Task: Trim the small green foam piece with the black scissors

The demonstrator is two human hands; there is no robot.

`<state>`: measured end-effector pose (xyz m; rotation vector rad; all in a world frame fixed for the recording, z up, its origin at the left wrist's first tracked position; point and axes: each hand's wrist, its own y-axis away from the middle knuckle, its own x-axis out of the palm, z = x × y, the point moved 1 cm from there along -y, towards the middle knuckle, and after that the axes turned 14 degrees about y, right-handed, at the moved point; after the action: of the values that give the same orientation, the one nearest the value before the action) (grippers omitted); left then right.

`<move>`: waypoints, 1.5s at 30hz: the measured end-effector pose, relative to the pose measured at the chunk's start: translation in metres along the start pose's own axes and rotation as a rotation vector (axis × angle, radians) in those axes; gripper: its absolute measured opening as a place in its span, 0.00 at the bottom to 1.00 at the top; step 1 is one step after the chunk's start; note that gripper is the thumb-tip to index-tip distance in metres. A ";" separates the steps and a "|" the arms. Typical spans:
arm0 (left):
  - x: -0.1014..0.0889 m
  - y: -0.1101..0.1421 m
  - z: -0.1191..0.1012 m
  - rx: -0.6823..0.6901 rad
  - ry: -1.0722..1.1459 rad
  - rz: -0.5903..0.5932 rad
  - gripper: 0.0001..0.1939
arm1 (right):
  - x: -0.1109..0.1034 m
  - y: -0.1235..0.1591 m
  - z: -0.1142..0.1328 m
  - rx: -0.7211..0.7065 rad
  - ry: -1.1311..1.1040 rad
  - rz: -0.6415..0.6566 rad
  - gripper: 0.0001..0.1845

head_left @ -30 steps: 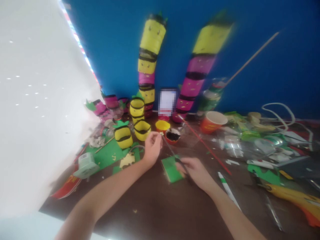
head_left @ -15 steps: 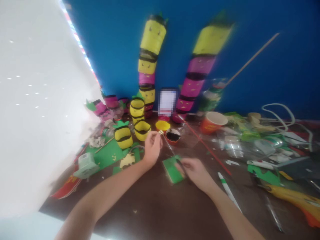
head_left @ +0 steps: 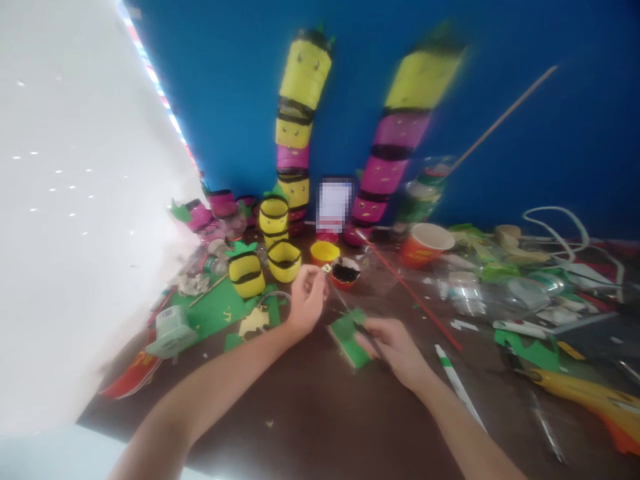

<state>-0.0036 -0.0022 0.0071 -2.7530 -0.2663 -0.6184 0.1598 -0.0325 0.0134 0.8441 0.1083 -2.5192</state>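
Bare brown tabletop (head_left: 320, 413) is lying open nearest the viewer. At mid-table the right hand (head_left: 395, 347) is closing round a thin dark tool (head_left: 350, 313) over a green foam piece (head_left: 350, 337), while the left hand (head_left: 306, 300) is pinching the tool's far tip. Beyond them, yellow cups (head_left: 285, 260) are crowding the space up to the blue wall (head_left: 500, 133).

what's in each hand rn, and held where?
Right hand grips the green foam piece at its right edge plus a thin dark tool, likely scissors. Left hand pinches something tiny; too blurred to identify.
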 end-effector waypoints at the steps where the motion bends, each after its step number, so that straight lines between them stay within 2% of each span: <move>1: 0.000 0.001 0.000 -0.002 -0.002 0.011 0.14 | -0.001 0.000 0.003 0.000 -0.013 0.020 0.26; 7: 0.000 0.007 0.001 0.011 -0.041 0.159 0.12 | -0.007 -0.002 0.015 0.029 -0.061 0.028 0.28; 18: -0.002 0.009 0.003 -0.036 -0.043 0.279 0.11 | -0.003 -0.002 0.009 0.071 -0.207 0.000 0.26; 26: -0.001 0.008 0.003 -0.067 -0.002 0.317 0.10 | -0.004 -0.003 0.009 0.048 -0.154 -0.004 0.28; 45: -0.001 0.007 0.000 -0.161 0.039 0.274 0.13 | -0.004 -0.003 0.012 0.069 -0.192 -0.001 0.26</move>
<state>-0.0028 -0.0088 0.0043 -2.8532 0.1747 -0.6432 0.1552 -0.0307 0.0252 0.6242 -0.0420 -2.6023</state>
